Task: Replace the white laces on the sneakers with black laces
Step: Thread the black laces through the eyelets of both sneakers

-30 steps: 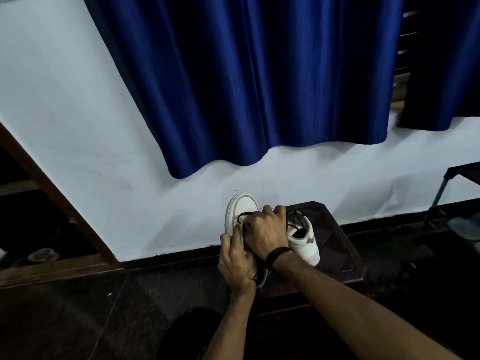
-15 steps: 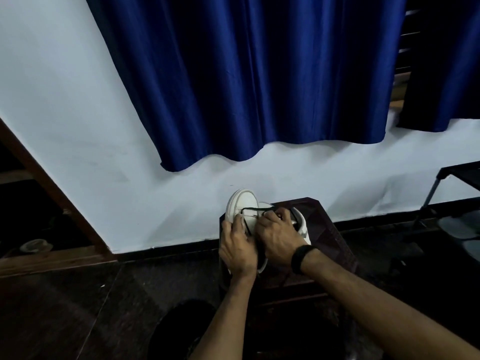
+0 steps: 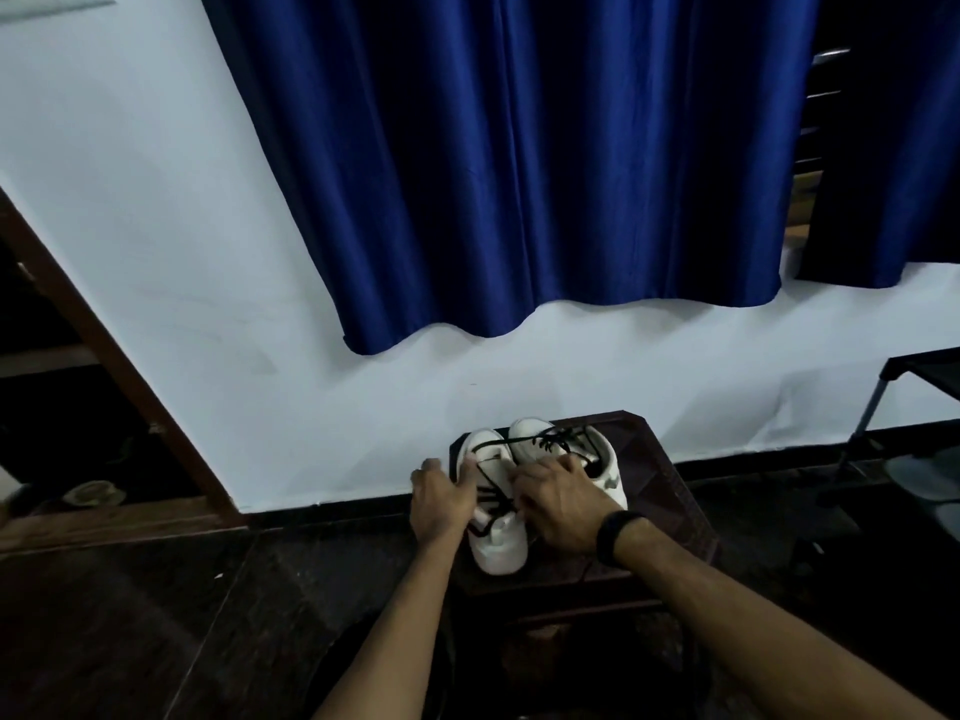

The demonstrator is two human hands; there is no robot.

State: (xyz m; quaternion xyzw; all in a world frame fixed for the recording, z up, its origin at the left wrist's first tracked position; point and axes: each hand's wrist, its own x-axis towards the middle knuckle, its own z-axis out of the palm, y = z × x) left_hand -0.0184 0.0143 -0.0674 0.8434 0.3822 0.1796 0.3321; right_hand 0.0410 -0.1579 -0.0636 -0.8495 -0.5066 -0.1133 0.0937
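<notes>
Nearest: 2 bare forearms reaching forward over a dark floor (image 3: 156,615). Further on, left hand (image 3: 435,498) laid against the left side of the near white sneaker (image 3: 496,532), fingers fairly straight, pressing and not wrapped round anything. Right hand (image 3: 558,504), with a black wristband (image 3: 615,535), lying over the gap between both shoes, fingers bent down toward the black lace (image 3: 491,493); cannot tell if pinching the lace or only touching. Both sneakers side by side on a small dark brown stool (image 3: 670,491), the far sneaker (image 3: 576,449) already laced in black. No white laces to be seen. Behind: white wall (image 3: 156,252), blue curtain (image 3: 519,174). Could go wrong: a hard pull could drag the near shoe off the stool edge, since only a flat hand steadies it. Loose lace could slip back out of a hole, or snag on the far shoe. Dim light, so easy to miss a hole or cross the lace wrong.
</notes>
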